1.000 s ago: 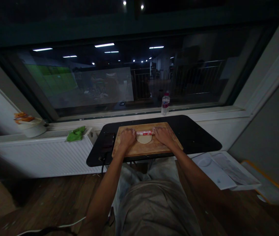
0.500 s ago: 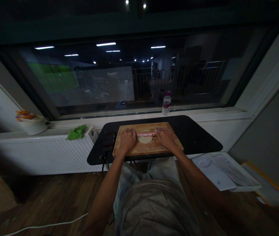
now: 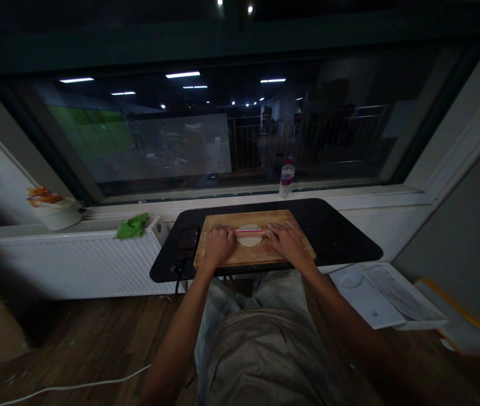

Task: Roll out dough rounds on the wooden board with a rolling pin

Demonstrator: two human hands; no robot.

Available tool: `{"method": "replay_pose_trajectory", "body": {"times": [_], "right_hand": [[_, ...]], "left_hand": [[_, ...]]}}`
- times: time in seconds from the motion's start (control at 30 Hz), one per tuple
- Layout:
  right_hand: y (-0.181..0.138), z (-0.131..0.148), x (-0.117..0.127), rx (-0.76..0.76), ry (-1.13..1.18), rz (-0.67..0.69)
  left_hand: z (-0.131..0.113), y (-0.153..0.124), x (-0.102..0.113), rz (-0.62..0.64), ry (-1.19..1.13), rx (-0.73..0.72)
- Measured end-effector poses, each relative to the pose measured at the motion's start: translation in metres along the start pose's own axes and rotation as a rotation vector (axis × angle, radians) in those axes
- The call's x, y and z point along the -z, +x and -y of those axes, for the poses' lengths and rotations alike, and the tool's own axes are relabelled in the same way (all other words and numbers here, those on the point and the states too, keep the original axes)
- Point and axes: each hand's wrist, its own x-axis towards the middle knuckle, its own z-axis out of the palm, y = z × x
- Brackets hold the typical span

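A slim rolling pin [image 3: 249, 232] with a red-and-white label lies across a flat round of pale dough [image 3: 250, 241]. My left hand [image 3: 220, 242] is curled over the pin's left end, and my right hand [image 3: 284, 239] over its right end. Both ends of the pin are hidden beneath my fingers. Dough shows above and below the pin. Under it all is a wooden cutting board [image 3: 248, 218], set on a black tabletop [image 3: 337, 237].
A dark flat device [image 3: 188, 239] with a cable sits left of the board. Beyond the table, a water bottle [image 3: 286, 177] stands on the windowsill. A green cloth [image 3: 132, 225] lies on the radiator [image 3: 109, 265]. An open white box [image 3: 392, 296] is at the lower right.
The rolling pin has turned, so its label shows a different side. My hands have shifted only slightly, and my right fingers look a bit more extended.
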Motion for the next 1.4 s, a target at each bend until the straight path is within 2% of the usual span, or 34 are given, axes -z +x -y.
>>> {"method": "replay_pose_trajectory", "body": {"times": [0.17,0.37,0.57,0.73,1.03,1.1,1.2,1.4], "right_hand": [[-0.006,0.002,0.002,0.0,0.021,-0.034],[-0.016,0.004,0.004,-0.005,0.052,-0.067],[-0.024,0.006,0.003,-0.008,0.041,-0.097],[-0.02,0.006,0.002,-0.021,0.015,-0.059],[0.019,0.003,0.003,-0.033,-0.127,0.08],[0.032,0.003,0.003,-0.047,-0.208,0.177],[0.052,0.005,0.002,-0.062,-0.314,0.309],[0.088,0.013,0.001,-0.174,-0.348,0.403]], "left_hand": [[-0.003,-0.008,0.007,-0.001,0.006,-0.029],[-0.003,-0.018,0.011,-0.053,-0.105,-0.002],[0.0,-0.027,0.001,-0.141,-0.191,-0.028],[0.003,-0.02,-0.01,-0.171,-0.231,-0.036],[0.007,0.006,-0.024,-0.141,-0.192,-0.016],[0.006,0.01,-0.024,-0.117,-0.164,0.009],[0.005,0.012,-0.024,-0.078,-0.112,0.015],[-0.001,0.007,-0.019,-0.071,-0.09,0.037]]}}
